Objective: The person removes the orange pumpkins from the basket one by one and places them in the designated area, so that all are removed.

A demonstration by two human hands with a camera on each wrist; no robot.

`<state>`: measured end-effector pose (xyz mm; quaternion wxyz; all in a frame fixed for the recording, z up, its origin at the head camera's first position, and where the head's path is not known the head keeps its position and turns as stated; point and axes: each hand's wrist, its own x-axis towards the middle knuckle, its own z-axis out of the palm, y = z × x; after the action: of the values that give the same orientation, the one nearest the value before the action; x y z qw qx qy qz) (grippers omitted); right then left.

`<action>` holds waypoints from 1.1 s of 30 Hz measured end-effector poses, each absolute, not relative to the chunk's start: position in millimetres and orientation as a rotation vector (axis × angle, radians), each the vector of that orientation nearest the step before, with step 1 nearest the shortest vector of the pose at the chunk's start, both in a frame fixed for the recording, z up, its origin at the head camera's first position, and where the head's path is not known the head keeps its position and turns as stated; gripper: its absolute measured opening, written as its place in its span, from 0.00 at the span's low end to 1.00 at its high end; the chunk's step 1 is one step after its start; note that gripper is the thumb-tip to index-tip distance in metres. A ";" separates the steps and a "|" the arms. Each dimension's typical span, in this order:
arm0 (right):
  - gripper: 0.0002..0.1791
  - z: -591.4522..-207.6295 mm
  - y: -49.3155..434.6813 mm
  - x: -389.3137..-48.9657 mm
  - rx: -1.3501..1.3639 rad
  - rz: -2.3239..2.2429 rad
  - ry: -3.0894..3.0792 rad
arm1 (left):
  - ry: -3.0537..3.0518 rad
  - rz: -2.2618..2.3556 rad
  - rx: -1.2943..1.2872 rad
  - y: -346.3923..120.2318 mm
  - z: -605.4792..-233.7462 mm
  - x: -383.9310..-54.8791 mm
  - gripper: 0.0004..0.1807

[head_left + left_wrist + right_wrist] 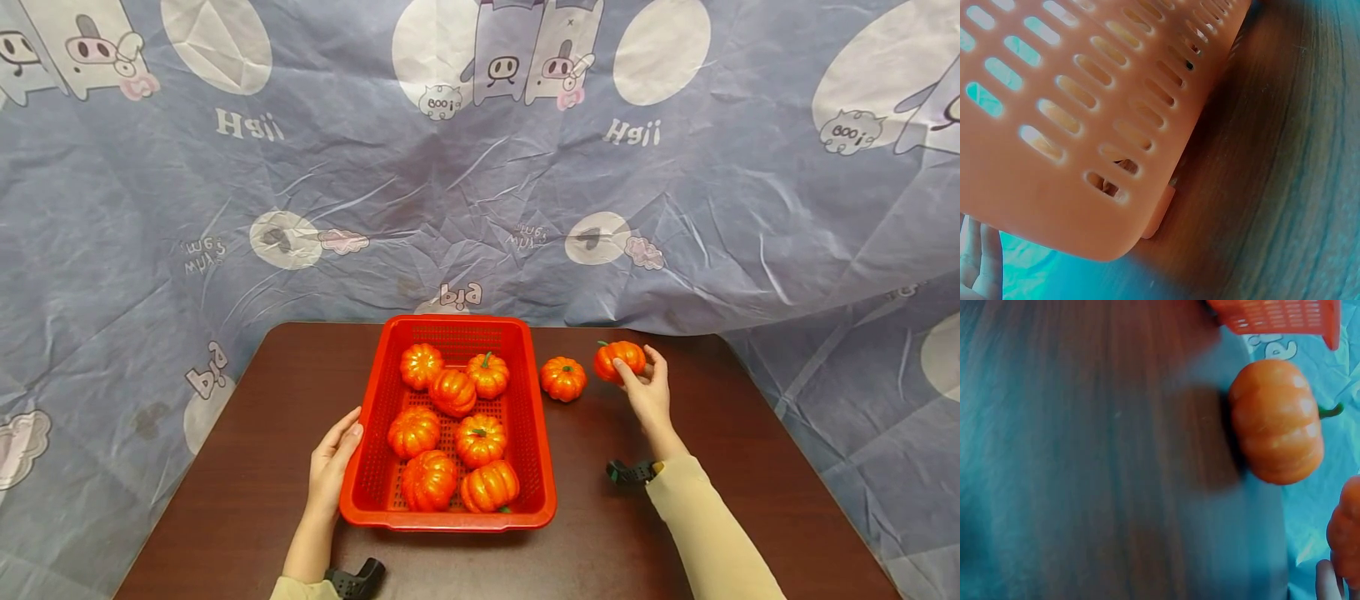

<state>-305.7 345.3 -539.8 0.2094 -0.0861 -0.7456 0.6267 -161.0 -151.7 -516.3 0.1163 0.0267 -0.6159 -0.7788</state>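
A red plastic basket (546,467) with slotted walls stands on the table and holds several small orange pumpkins (480,440). My left hand (330,467) is at the basket's left side, its thumb and fingers extended and touching the rim; in the left wrist view some of its fingers (982,259) show at the rim's edge. Right of the basket, my right hand (648,387) grips an orange pumpkin (618,361) with a green stem, thumb on the near side. Between that pumpkin and the basket, another pumpkin (562,379) sits on the table, also large in the right wrist view.
The dark brown wooden table (247,467) extends to both sides of the basket. Behind it hangs a wrinkled grey-blue cloth (465,208) printed with cartoon figures, meeting the table's back edge. Black straps with devices (630,472) are on both wrists.
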 end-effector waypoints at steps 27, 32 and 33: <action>0.47 -535.3 340.4 -269.7 -0.239 1.632 -2.344 | -1.821 -2.276 0.101 -151.9 -515.9 -161.1 0.22; 0.52 -529.1 338.0 -267.5 -0.258 1.583 -2.470 | -1.818 -2.278 0.097 -152.2 -516.4 -161.6 0.22; 0.52 -529.7 338.2 -267.6 -0.253 1.570 -2.490 | -1.818 -2.278 0.097 -152.3 -516.6 -161.6 0.22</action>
<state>-267.6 338.2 -529.7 0.0934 -0.0852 -0.8392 0.5290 -161.6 -152.3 -516.6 0.1123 0.0329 -0.6195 -0.7762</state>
